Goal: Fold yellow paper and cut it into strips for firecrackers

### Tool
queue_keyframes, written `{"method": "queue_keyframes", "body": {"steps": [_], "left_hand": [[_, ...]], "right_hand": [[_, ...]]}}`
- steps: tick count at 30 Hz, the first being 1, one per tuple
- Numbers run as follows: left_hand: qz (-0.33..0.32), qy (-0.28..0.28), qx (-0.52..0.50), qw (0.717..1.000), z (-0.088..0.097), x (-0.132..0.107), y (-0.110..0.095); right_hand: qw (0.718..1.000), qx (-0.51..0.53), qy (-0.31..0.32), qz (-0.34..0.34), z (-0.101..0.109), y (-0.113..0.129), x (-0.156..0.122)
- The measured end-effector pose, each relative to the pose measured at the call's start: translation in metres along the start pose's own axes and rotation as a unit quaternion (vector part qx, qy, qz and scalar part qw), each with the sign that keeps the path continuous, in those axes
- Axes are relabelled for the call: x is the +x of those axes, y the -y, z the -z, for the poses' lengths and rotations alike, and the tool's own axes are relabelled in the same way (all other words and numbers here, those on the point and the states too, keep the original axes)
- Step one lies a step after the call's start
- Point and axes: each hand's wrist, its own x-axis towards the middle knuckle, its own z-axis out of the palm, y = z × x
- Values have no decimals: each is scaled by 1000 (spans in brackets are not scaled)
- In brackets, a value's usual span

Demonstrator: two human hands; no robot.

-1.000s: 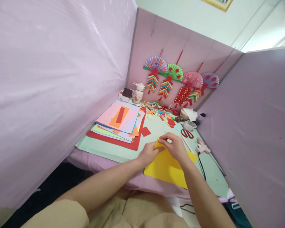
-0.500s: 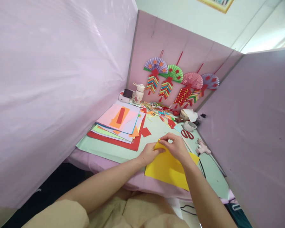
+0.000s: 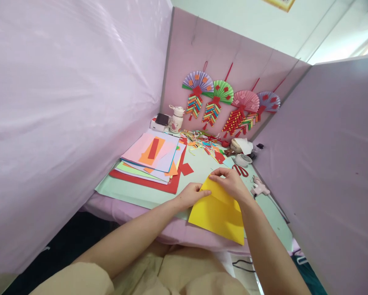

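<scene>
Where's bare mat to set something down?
Green mat: bare between right forearm and glue gun; smaller patch between red square and right hand. Crowded: paper scraps along the back, paper stack at left, yellow sheet at front.

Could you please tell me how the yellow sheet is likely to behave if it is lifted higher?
The yellow sheet looks thin and broad, so it is probably very light. It spreads fairly flat from the upper end, held by the left hand and right hand, suggesting modest stiffness. Being so thin, it would likely crease if squeezed hard.
</scene>
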Motion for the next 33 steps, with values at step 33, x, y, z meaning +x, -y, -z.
{"method": "queue_keyframes", "body": {"steps": [33], "left_hand": [[-12,-7,24,1000,1,0,7]], "right_hand": [[1000,-27,-7,-10,-3,1,3]]}}
